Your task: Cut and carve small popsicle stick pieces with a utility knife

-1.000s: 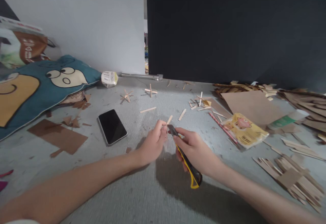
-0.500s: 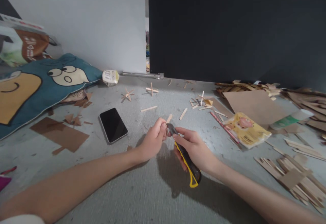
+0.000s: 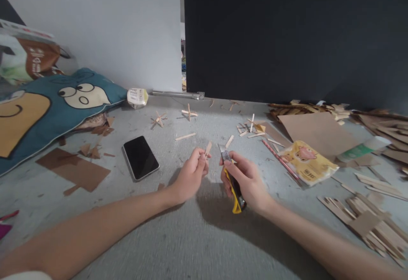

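My left hand pinches a short wooden craft stick, whose pale end points up past the fingertips. Closed around a yellow and black utility knife is my right hand. The knife's blade points up and away from me, a small gap to the right of the stick. Beyond my hands lie two loose craft sticks, one at the left and one at the right. Small star-like assemblies of crossed sticks, one at the left and one in the middle, stand farther back.
A phone lies left of my hands, near brown cardboard scraps and a blue pillow. To the right are a yellow packet, striped straws, a glue tube and a pile of sticks. A dark panel rises behind.
The knife blade has come away from the stick, and my right hand has shifted slightly right with it. My left hand still holds the stick, now tilted a little differently.
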Tool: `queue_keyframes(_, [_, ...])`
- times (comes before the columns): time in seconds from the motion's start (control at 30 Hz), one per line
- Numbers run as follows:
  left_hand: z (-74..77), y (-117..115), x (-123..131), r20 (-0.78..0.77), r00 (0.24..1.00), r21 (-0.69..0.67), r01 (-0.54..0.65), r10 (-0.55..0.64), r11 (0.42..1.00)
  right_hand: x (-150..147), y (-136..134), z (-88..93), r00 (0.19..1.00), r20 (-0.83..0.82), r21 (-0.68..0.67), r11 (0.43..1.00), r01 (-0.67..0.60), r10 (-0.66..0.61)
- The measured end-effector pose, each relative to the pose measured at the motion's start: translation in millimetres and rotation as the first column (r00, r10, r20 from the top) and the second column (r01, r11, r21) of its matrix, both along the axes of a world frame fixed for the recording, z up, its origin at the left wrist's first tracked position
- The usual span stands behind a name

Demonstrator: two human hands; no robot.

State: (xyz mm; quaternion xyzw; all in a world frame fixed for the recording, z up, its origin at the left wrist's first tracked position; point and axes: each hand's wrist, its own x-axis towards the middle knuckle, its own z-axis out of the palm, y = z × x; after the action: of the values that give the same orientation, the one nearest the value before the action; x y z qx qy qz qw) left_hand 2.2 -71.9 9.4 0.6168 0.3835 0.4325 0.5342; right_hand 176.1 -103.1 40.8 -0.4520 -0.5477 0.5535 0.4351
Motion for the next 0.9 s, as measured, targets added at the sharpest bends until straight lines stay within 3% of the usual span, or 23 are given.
queue_keyframes(0.13, [-2.9, -1, -1, -0.064, 0.996, 0.005, 0.055, -0.054, 0.998, 7, 8, -7.6, 0.91, 0.333, 0.307, 0.941, 0.142, -0.246])
queue_keyframes(0.2, [-4.8, -2, -3, -0.1, 0.992, 0.016, 0.081, -0.079, 0.997, 8, 11, -9.6, 0.861, 0.409, 0.356, 0.922, 0.153, -0.301])
queue_keyframes(0.3, [-5.0, -4, -6, -0.192, 0.972, 0.051, 0.149, -0.136, 0.988, 7, 14, -8.8, 0.841, 0.449, 0.296, 0.938, 0.178, -0.301])
queue_keyframes(0.47, [0.5, -5, -9, -0.286, 0.945, 0.098, 0.196, -0.161, 0.976, 6, 16, -6.1, 0.896, 0.398, 0.243, 0.964, 0.106, -0.199])
queue_keyframes(0.67, [1.0, -2, -7, -0.246, 0.959, 0.102, 0.167, -0.137, 0.981, 7, 18, -8.6, 0.895, 0.379, 0.248, 0.957, 0.147, -0.235])
queue_keyframes(0.83, [-5.5, 1, -6, -0.126, 0.962, 0.013, 0.247, -0.244, 0.969, 8, 20, -10.7, 0.912, 0.347, 0.195, 0.968, 0.16, -0.221])
queue_keyframes(0.9, [-8.0, 2, -5, -0.131, 0.968, 0.016, 0.22, -0.216, 0.975, 10, 19, -11.3, 0.9, 0.369, 0.228, 0.961, 0.157, -0.234])
